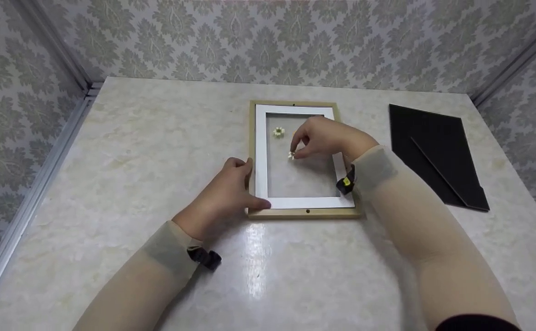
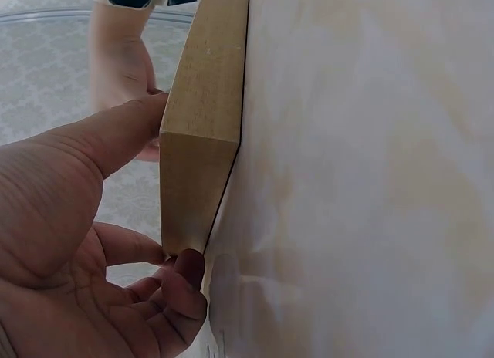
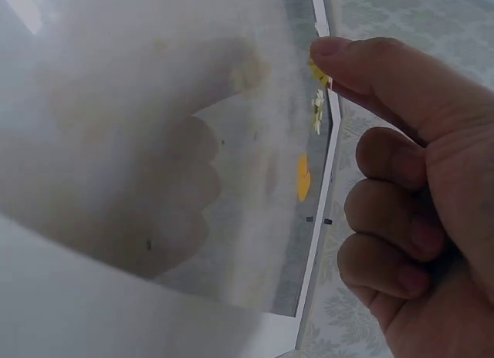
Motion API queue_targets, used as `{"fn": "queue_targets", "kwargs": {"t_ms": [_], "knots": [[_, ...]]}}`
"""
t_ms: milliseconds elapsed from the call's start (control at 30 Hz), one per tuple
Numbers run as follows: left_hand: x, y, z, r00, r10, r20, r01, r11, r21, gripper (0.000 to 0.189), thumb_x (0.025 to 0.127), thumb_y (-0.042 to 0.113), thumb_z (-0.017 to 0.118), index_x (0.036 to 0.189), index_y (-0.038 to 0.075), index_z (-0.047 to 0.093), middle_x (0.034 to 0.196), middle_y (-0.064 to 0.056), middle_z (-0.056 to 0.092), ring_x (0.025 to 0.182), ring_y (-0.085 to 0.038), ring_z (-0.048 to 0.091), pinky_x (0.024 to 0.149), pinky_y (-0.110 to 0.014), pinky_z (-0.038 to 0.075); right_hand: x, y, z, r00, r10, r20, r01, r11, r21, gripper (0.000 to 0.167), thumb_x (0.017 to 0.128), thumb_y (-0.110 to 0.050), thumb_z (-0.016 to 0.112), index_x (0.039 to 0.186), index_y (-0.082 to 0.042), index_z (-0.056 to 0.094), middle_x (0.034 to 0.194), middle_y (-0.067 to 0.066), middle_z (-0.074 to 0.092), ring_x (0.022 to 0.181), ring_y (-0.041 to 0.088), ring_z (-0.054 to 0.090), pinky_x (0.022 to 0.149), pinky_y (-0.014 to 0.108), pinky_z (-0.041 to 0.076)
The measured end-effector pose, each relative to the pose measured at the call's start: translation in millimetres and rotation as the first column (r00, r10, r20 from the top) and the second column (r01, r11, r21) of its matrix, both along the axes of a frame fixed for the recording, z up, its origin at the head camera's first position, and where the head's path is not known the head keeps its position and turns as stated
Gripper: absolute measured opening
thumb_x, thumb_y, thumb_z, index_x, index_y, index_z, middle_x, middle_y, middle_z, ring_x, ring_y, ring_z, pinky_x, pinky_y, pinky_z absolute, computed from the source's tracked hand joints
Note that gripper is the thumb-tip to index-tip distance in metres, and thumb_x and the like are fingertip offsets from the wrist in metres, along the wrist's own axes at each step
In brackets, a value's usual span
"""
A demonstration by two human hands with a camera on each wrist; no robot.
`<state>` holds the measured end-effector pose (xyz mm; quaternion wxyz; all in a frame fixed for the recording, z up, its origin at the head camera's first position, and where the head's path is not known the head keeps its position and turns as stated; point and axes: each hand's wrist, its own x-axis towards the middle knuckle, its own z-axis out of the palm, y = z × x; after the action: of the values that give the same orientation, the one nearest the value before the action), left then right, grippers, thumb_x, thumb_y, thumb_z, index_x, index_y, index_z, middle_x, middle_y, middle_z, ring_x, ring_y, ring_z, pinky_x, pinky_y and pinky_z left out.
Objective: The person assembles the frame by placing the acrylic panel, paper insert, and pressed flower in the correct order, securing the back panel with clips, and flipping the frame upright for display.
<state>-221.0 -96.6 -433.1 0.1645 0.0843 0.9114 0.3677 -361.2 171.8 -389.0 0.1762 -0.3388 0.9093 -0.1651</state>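
Note:
A wooden picture frame [image 1: 304, 214] with a white mat [image 1: 262, 156] lies on the table. My left hand [image 1: 224, 188] grips its near left side, the thumb on the lower left corner. In the left wrist view, fingertips [image 2: 189, 269] touch the frame's lower edge. My right hand [image 1: 325, 135] is over the opening and pinches a small white flower [image 1: 291, 156] between thumb and index finger; its yellow centre shows in the right wrist view. Another white flower [image 1: 279, 132] lies inside the opening at upper left. An orange petal-like piece [image 3: 303, 178] lies near it, mostly hidden by my hand in the head view.
A black backing board [image 1: 437, 138] with a narrow raised flap lies on the marbled table [image 1: 157, 133] to the right of the frame. Patterned walls [image 1: 268, 41] enclose the table at the back and both sides.

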Motion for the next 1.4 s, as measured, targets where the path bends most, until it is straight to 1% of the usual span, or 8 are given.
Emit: {"fn": "queue_targets", "kwargs": {"t_ms": [200, 400, 500, 667, 800, 1033, 1267, 1400], "knots": [[0.5, -1.0, 1.6, 1.000, -0.009, -0.003, 0.009, 1.000, 0.014, 0.133, 0.083, 0.041, 0.102, 0.179, 0.004, 0.018, 0.171, -0.023, 0.036, 0.144, -0.034, 0.055, 0.127, -0.048, 0.048, 0.1, -4.4, -0.7, 1.000, 0.004, -0.016, -0.004, 1.000, 0.031, 0.025, 0.100, -0.026, 0.085, 0.123, -0.017, 0.089, 0.080, 0.000, 0.067, 0.074, 0.014, 0.054, 0.070, 0.031, 0.046], [3.0, -0.9, 3.9, 1.000, -0.003, 0.009, 0.003, 1.000, 0.028, 0.133, 0.084, 0.038, 0.102, 0.180, 0.005, 0.017, 0.169, -0.020, 0.038, 0.144, -0.032, 0.054, 0.130, -0.047, 0.046, 0.1, 32.6, 18.0, 0.975, -0.220, -0.024, 0.216, 0.970, -0.112, 0.029, 0.110, -0.033, 0.077, 0.135, -0.018, 0.084, 0.087, 0.005, 0.066, 0.074, 0.019, 0.051, 0.071, 0.036, 0.045], [3.4, 0.8, 2.2, 1.000, -0.003, 0.013, 0.003, 0.999, 0.039, 0.132, 0.083, 0.036, 0.102, 0.180, 0.005, 0.017, 0.168, -0.021, 0.039, 0.143, -0.032, 0.055, 0.131, -0.046, 0.046, 3.7, 66.4, 26.5, 0.929, -0.367, -0.053, 0.345, 0.907, -0.240, 0.030, 0.111, -0.037, 0.075, 0.134, -0.020, 0.084, 0.083, 0.000, 0.063, 0.071, 0.017, 0.048, 0.068, 0.034, 0.043], [3.1, 1.4, 1.4, 1.000, -0.015, 0.014, 0.015, 1.000, 0.028, 0.133, 0.083, 0.037, 0.103, 0.179, 0.005, 0.017, 0.167, -0.022, 0.040, 0.140, -0.032, 0.056, 0.129, -0.047, 0.047, 14.6, 114.6, 30.6, 0.833, -0.552, -0.033, 0.484, 0.756, -0.441, 0.031, 0.109, -0.039, 0.078, 0.130, -0.016, 0.085, 0.074, -0.009, 0.055, 0.067, 0.014, 0.044, 0.065, 0.031, 0.040], [1.8, 0.5, 1.8, 1.000, -0.015, 0.012, 0.015, 0.999, 0.033, 0.133, 0.083, 0.037, 0.103, 0.180, 0.005, 0.017, 0.165, -0.021, 0.041, 0.138, -0.032, 0.056, 0.128, -0.047, 0.047, 10.8, 134.5, 26.4, 0.798, -0.602, 0.019, 0.526, 0.681, -0.510, 0.029, 0.107, -0.035, 0.081, 0.127, -0.014, 0.086, 0.069, -0.012, 0.051, 0.065, 0.012, 0.041, 0.063, 0.029, 0.039], [1.4, -4.6, 1.2, 1.000, -0.010, 0.009, 0.009, 0.999, 0.040, 0.130, 0.085, 0.037, 0.102, 0.179, 0.003, 0.018, 0.172, -0.022, 0.036, 0.155, -0.034, 0.050, 0.136, -0.048, 0.040, -8.6, 154.2, 9.4, 0.777, -0.620, 0.108, 0.597, 0.673, -0.436, 0.034, 0.105, -0.036, 0.083, 0.129, -0.012, 0.085, 0.073, -0.014, 0.057, 0.070, 0.012, 0.045, 0.066, 0.029, 0.041], [0.3, -3.7, -0.6, 1.000, -0.025, -0.006, 0.025, 1.000, 0.014, 0.130, 0.084, 0.041, 0.101, 0.178, 0.003, 0.019, 0.172, -0.025, 0.037, 0.150, -0.036, 0.054, 0.132, -0.050, 0.045, -17.9, 174.8, -13.6, 0.740, -0.663, 0.116, 0.666, 0.696, -0.268, 0.042, 0.105, -0.038, 0.081, 0.137, -0.011, 0.082, 0.130, -0.003, 0.072, 0.104, 0.015, 0.054, 0.084, 0.026, 0.047], [-0.5, -3.1, 0.4, 1.000, -0.027, -0.002, 0.027, 0.999, 0.017, 0.131, 0.083, 0.040, 0.102, 0.179, 0.004, 0.019, 0.171, -0.025, 0.038, 0.149, -0.036, 0.054, 0.131, -0.050, 0.045, -17.7, 182.2, -22.6, 0.723, -0.678, 0.133, 0.688, 0.690, -0.226, 0.039, 0.104, -0.033, 0.083, 0.136, -0.012, 0.083, 0.108, -0.004, 0.070, 0.093, 0.015, 0.055, 0.077, 0.027, 0.048]]}}
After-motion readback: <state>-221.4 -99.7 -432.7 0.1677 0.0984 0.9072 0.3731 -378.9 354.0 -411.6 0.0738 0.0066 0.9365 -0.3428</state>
